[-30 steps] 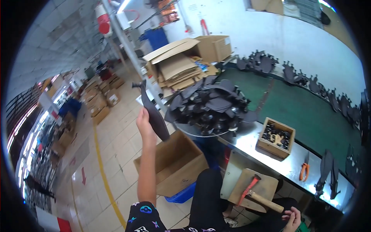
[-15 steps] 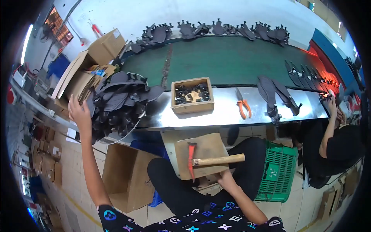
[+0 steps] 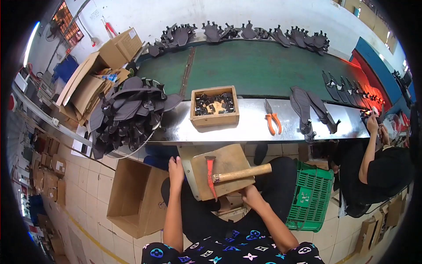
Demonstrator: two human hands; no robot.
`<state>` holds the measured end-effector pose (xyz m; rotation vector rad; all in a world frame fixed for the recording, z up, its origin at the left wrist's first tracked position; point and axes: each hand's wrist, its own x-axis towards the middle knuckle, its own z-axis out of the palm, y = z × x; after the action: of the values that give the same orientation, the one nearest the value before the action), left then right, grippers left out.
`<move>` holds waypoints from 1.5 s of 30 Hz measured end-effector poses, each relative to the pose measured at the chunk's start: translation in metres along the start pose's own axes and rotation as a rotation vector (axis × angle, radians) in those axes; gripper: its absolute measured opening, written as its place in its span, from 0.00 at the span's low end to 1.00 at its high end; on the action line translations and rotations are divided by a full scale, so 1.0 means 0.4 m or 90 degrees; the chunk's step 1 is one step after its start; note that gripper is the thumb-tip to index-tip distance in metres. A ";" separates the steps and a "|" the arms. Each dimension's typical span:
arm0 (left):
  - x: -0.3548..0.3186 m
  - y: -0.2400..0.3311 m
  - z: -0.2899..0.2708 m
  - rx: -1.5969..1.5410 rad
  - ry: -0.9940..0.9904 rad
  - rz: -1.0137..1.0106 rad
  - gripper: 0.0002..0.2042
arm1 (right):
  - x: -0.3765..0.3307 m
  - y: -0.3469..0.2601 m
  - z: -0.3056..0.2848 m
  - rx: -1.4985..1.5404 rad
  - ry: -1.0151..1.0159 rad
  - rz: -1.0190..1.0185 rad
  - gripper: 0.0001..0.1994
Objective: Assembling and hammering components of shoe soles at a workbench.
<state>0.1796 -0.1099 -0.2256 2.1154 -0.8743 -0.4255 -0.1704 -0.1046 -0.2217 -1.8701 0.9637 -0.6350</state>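
Hammer w/ red head lies on wooden board, frame centre. Left hand rests open-fingered at board's left edge; right hand at board's lower edge, grip unclear.

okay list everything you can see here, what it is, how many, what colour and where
hammer: one, wooden handle, red head, on the board
wooden board: one, tan, on the lap
wooden box: one, tan, holds small dark parts, steel bench
pliers: one, orange handles, bench
shoe uppers pile: many, black, bench left end
conveyor belt: one, green, behind bench
cardboard box: one, brown, open, floor left
crate: one, green, floor right
co-worker: one, black top, far right
left hand: beside board's left edge
right hand: near hammer handle, grip unclear
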 end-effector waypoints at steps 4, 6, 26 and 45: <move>0.149 -0.180 0.103 -0.177 -0.039 -0.168 0.28 | 0.071 0.031 0.022 0.015 -0.018 -0.024 0.17; 0.154 -0.141 0.205 -0.178 -0.098 -0.190 0.27 | 0.055 0.067 -0.025 -0.015 0.040 -0.019 0.20; 0.214 -0.251 0.294 -0.366 -0.483 -0.282 0.29 | -0.154 -0.027 0.027 -0.133 0.039 0.178 0.33; -0.094 0.003 -0.009 -0.278 0.063 0.061 0.23 | 0.142 0.011 -0.687 -0.488 0.536 0.059 0.25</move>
<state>0.1546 -0.0820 -0.2223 1.6727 -0.7450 -0.4153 -0.3448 -0.2869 -0.0991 -2.1978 2.0468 -1.1484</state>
